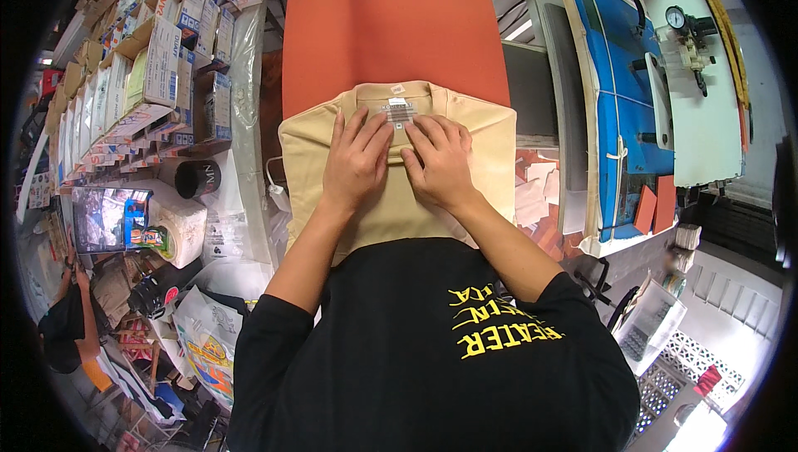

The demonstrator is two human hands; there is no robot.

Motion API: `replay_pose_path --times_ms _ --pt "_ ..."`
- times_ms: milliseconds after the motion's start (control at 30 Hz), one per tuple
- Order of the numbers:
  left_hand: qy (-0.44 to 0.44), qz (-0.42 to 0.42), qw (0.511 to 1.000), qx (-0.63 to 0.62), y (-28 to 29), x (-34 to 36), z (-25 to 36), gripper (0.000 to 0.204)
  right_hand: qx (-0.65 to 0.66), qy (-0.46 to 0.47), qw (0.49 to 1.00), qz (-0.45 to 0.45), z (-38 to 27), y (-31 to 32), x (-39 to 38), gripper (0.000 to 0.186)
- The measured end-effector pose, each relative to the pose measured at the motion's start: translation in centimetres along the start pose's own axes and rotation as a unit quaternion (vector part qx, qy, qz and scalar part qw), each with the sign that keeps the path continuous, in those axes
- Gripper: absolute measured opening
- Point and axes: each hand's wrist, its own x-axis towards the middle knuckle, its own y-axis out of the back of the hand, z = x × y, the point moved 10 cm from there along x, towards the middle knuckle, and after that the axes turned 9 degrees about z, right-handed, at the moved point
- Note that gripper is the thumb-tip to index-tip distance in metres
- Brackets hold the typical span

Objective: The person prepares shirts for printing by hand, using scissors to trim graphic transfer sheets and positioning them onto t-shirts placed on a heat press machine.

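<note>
A tan T-shirt lies spread over the near end of an orange padded board, its collar pointing away from me. Just inside the neckline is a small clear film with dark print, below a white neck label. My left hand rests on the shirt, fingers stretched toward the film's left edge. On the other side, my right hand lies with its fingers out along the film's right edge. The fingertips partly cover the film's lower corners. Fabric between my hands is slightly rumpled.
Shelves of cardboard boxes line the left, with a black mug and a lit screen below them. At right stands a machine with a blue-covered panel and a pressure gauge. Paper pieces lie beside the board.
</note>
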Motion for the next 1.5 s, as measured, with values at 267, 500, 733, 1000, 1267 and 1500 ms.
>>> replay_pose_path --times_ms 267,500,733,1000,1267,1500 --pt "0.001 0.005 1.0 -0.003 0.0 -0.1 -0.3 0.027 0.0 -0.002 1.0 0.005 -0.2 0.2 0.1 0.039" --pt "0.008 0.009 1.0 -0.011 0.0 0.1 -0.4 0.026 -0.003 0.005 1.0 0.01 -0.2 0.2 0.2 0.04" --pt "0.007 0.009 1.0 -0.011 0.4 0.1 -0.2 0.026 0.007 -0.006 1.0 0.009 -0.2 0.2 0.2 0.038" --pt "0.072 -0.04 0.996 0.03 -1.2 2.6 -1.4 0.025 -0.04 -0.083 0.996 0.007 0.7 -0.3 3.3 0.017" --pt "0.106 0.103 0.989 0.019 2.5 -0.6 -2.9 0.014 -0.24 -0.055 0.901 0.357 9.9 29.0 -0.7 0.009" --pt "0.059 0.124 0.99 0.042 2.7 -1.6 -0.8 0.012 -0.349 -0.287 0.858 0.243 26.3 44.3 -12.6 0.043"
